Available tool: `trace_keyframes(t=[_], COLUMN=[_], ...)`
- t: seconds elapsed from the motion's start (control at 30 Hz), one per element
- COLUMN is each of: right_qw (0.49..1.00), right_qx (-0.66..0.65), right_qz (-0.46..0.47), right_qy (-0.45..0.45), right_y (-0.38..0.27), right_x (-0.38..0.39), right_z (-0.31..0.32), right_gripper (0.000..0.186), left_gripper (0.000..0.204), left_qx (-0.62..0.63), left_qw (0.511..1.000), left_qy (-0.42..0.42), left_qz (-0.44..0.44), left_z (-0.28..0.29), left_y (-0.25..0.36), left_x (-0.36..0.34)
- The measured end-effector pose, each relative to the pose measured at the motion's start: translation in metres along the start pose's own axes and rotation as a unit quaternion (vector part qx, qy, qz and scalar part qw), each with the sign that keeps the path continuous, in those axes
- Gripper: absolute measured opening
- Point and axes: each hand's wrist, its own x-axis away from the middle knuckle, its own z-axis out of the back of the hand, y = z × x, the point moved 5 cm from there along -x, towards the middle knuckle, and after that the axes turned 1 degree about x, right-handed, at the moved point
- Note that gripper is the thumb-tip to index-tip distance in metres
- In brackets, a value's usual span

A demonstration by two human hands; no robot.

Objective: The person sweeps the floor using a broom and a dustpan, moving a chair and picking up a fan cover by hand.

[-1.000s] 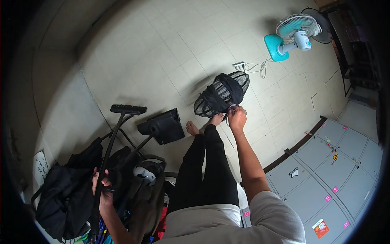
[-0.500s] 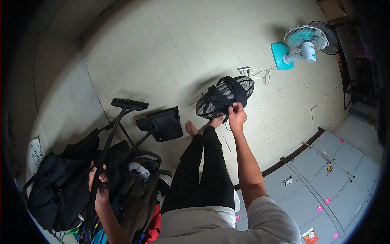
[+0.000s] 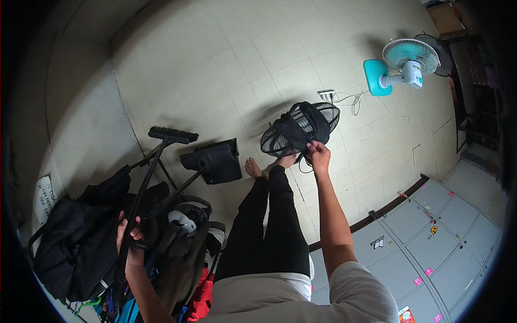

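My left hand (image 3: 131, 234), at lower left, is closed round the long black handles of a broom (image 3: 141, 207) and a long-handled dustpan (image 3: 218, 161). The broom's bristle head (image 3: 173, 134) and the dustpan's scoop point away from me, above the floor or on it; I cannot tell which. In front of my feet, my right hand (image 3: 319, 156) pinches black cloth (image 3: 302, 129) that lies draped over a black mesh basket-like frame (image 3: 274, 141). Mesh ends show on both sides of the cloth. Whether cloth and frame are one piece is not clear.
Hanging clothes and bags (image 3: 75, 242) crowd the lower left, beside a white-and-dark helmet (image 3: 183, 222). Grey lockers (image 3: 398, 253) line the lower right. A teal-and-white fan (image 3: 412, 59) stands at upper right, its cord running to a power strip (image 3: 326, 95) on the tiled floor.
My right hand has shifted slightly to the right and nearer to me, still pinching the black cloth. My left hand keeps its grip on the broom and dustpan.
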Motion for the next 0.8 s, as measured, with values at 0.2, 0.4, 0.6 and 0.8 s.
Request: trace_keyframes(t=[0.2,0.4,0.6,0.8], right_qw=[0.99,0.999,0.966,0.933], right_qx=[-0.101,-0.015,0.239,0.279], right_qz=[0.094,-0.033,0.03,0.15], right_qy=[-0.038,0.032,0.096,0.17], right_y=[-0.039,0.002,-0.001,-0.036], right_x=[-0.008,0.0,0.012,0.03], right_z=[0.0,0.037,0.04,0.021], right_gripper=[0.014,0.011,0.028,0.03], left_gripper=[0.036,0.036,0.036,0.037], left_qx=[-0.006,0.001,-0.007,-0.014], left_qw=[1.0,1.0,1.0,1.0], left_qy=[0.002,0.002,0.005,0.003], left_qz=[-0.003,-0.005,0.001,-0.003], left_z=[-0.001,-0.002,0.001,-0.001], left_y=[-0.001,-0.002,-0.003,-0.003], left_x=[0.0,0.002,0.004,0.007])
